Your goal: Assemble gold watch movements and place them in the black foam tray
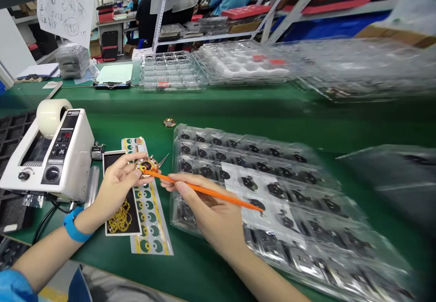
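Between the thumb and fingers of my left hand (pixel 117 181) is a small round gold-coloured watch case (pixel 150 162) with a dark and yellow inside. My right hand (pixel 214 211) grips a thin orange stick (pixel 211 193), whose tip touches the yellow part in the case. A pointed metal tip (pixel 164 160), perhaps of tweezers, sticks out by the right fingertips; its other end is hidden. Below the hands lie a sticker sheet (pixel 160 220) with yellow and green die-cut shapes and a dark shallow tray (pixel 112 159) holding a heap of yellow rings (pixel 120 218).
At the left stands a white tape dispenser (pixel 76 152). A clear compartment tray (pixel 211 145) of dark round parts fills the right. Another gold-coloured ring part (pixel 169 122) lies behind the hands. More plastic trays (pixel 172 72) and a clipboard (pixel 114 75) line the raised ledge.
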Available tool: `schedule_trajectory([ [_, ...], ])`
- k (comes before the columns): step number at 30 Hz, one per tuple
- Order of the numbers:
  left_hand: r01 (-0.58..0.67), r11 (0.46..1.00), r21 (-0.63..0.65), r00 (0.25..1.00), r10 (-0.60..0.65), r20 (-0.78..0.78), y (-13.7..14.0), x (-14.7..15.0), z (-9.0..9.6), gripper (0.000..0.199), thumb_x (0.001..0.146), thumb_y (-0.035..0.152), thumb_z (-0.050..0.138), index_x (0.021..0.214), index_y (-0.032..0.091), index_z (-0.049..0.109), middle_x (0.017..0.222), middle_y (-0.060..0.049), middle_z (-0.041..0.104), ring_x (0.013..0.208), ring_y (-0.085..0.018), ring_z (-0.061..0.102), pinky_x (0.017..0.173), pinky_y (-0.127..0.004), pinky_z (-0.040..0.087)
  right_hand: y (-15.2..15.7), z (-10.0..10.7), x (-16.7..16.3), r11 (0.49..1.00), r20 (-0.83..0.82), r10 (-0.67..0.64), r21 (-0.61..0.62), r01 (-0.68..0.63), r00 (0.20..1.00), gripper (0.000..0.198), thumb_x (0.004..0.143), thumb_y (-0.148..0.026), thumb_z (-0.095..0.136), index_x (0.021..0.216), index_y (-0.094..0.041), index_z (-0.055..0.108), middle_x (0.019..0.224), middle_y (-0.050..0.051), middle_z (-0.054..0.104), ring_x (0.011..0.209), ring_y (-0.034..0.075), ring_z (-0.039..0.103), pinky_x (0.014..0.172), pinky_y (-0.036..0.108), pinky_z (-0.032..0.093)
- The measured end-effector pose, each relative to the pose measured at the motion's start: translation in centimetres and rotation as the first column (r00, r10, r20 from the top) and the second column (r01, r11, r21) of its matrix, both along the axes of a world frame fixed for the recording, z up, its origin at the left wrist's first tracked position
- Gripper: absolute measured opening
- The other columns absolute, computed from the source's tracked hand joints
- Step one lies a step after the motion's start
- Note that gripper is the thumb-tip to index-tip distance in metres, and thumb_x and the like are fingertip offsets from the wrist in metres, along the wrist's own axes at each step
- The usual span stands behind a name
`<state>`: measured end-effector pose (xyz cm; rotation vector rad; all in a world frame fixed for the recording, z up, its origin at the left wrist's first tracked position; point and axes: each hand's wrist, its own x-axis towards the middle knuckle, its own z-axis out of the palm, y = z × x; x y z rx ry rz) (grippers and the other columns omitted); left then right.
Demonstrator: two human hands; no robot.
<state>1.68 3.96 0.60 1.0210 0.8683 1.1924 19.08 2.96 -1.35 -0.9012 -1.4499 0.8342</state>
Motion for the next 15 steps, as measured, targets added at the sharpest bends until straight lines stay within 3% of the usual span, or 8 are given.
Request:
schedule_trajectory([
  [3,0.007,0.999,-0.043,1.0,-0.006,0.01,-0.1,0.0,-0.1,0.033,0.082,0.026,0.067,0.113,0.017,0.062,0.101,-0.008,0.075,0.095,-0.023,0.072,0.087,-0.034,0.059,0.0,0.0,0.6,0.971,0.199,0.049,0.222,-0.094,0.979,0.021,0.091,-0.018,0.057,0.098,-0.028,0.074,0.089,0.003,0.077,0.079,0.02,0.073,0.072,0.035,0.063],
  [7,-0.017,0.99,-0.143,0.999,0.023,0.043,0.1,-0.1,0.0,0.032,0.08,0.025,0.068,0.111,0.018,0.063,0.091,-0.005,0.076,0.089,-0.022,0.074,0.082,-0.033,0.059,0.5,-0.2,1.2,0.818,0.512,0.003,0.493,-0.296,0.859,0.032,0.093,-0.011,0.048,0.108,-0.027,0.072,0.099,0.004,0.077,0.088,0.02,0.073,0.076,0.034,0.064],
  [10,-0.035,0.978,-0.205,0.997,0.048,0.061,0.3,-0.2,0.0,0.029,0.078,0.024,0.07,0.105,0.017,0.063,0.08,-0.003,0.075,0.08,-0.021,0.075,0.076,-0.031,0.059,0.8,-0.2,1.2,0.709,0.633,-0.1,0.586,-0.392,0.767,0.036,0.097,-0.011,0.039,0.11,-0.024,0.07,0.103,0.006,0.076,0.094,0.02,0.073,0.078,0.034,0.064],
  [13,-0.058,0.969,-0.242,0.994,0.078,0.072,0.4,-0.2,-0.1,0.032,0.071,0.017,0.075,0.101,0.016,0.062,0.074,-0.001,0.075,0.073,-0.019,0.075,0.073,-0.027,0.059,0.6,-0.2,1.2,0.622,0.673,-0.128,0.627,-0.47,0.728,0.034,0.096,-0.009,0.037,0.109,-0.016,0.068,0.1,0.01,0.076,0.092,0.021,0.073,0.078,0.033,0.064],
  [15,-0.069,0.966,-0.247,0.993,0.091,0.078,0.4,-0.2,-0.1,0.034,0.069,0.014,0.075,0.1,0.015,0.061,0.074,-0.001,0.075,0.071,-0.017,0.075,0.073,-0.025,0.058,-0.1,-0.3,1.4,0.605,0.666,-0.145,0.645,-0.467,0.732,0.025,0.094,-0.008,0.045,0.107,-0.011,0.066,0.093,0.013,0.077,0.087,0.022,0.074,0.076,0.032,0.064],
])
